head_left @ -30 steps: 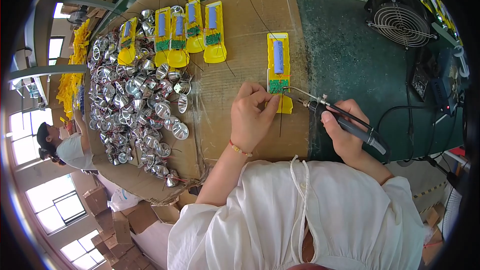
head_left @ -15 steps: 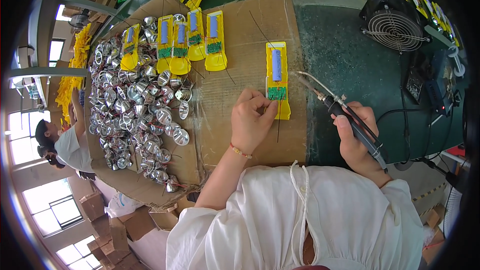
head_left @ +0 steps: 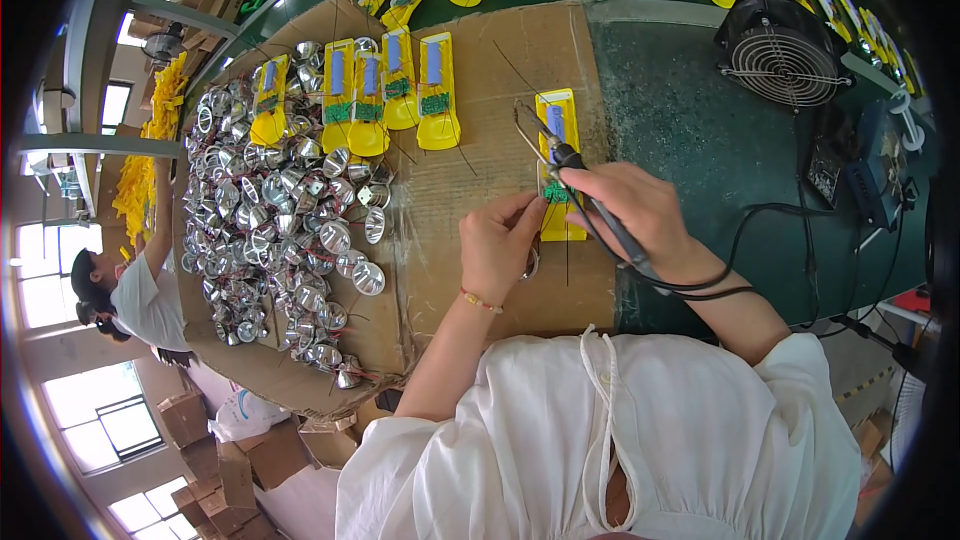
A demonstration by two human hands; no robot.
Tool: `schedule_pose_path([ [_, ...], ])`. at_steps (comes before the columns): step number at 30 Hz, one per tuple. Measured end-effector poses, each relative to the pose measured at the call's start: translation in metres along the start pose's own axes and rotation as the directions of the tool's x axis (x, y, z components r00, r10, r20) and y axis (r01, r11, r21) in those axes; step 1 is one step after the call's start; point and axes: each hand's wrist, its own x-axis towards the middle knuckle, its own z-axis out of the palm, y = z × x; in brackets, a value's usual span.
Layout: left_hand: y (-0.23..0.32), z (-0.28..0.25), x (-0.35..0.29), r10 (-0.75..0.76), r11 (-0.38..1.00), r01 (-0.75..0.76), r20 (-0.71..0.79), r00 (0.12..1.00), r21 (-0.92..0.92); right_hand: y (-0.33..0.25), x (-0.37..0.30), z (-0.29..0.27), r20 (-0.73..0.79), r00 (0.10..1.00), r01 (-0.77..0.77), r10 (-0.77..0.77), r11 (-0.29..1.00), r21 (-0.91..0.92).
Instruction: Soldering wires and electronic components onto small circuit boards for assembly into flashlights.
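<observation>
On the cardboard before me lies a yellow plastic housing (head_left: 563,220) with a blue cylindrical battery (head_left: 556,122), a small green circuit board (head_left: 555,193) and thin black wires. My left hand (head_left: 497,238) is closed in a pinch at the board's left edge; what its fingertips hold is too small to make out. The rim of a silver reflector (head_left: 531,263) shows beside that hand, partly hidden. My right hand (head_left: 640,215) grips a soldering iron (head_left: 622,236) with a thin curved metal tube along it. Its tip points up and left, crossing above the housing and partly covering it.
Many silver reflectors (head_left: 270,210) with wires are heaped at the left, several yellow housings (head_left: 437,90) along their far side. A black fan (head_left: 785,60) stands far right, near a blue soldering station (head_left: 872,195). More housings line the back. Another person (head_left: 145,295) is at far left.
My right hand has brought the soldering iron leftward, from beside the housing to above it. A reflector rim now shows by my left hand, which keeps its pinch near the board.
</observation>
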Motion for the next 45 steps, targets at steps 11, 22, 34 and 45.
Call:
schedule_pose_path([
  [11, -0.003, -0.001, 0.002, -0.033, 0.993, 0.041, 0.065, 0.997, -0.115, 0.017, -0.004, 0.012, 0.088, 0.996, 0.011, -0.003, 0.996, -0.092],
  [22, -0.008, -0.001, 0.004, 0.08, 0.996, -0.074, 0.123, 0.989, -0.052, 0.017, -0.01, 0.02, -0.025, 1.0, -0.018, 0.017, 0.998, -0.056],
  [34, 0.002, 0.005, 0.001, -0.062, 0.991, 0.069, 0.058, 0.996, -0.116, 0.023, -0.014, 0.017, -0.085, 0.996, -0.026, 0.024, 0.999, -0.027],
  [45, -0.002, 0.011, 0.003, 0.154, 0.988, -0.155, 0.023, 0.988, 0.026, 0.023, -0.019, 0.027, -0.162, 0.987, -0.006, -0.006, 0.997, -0.072],
])
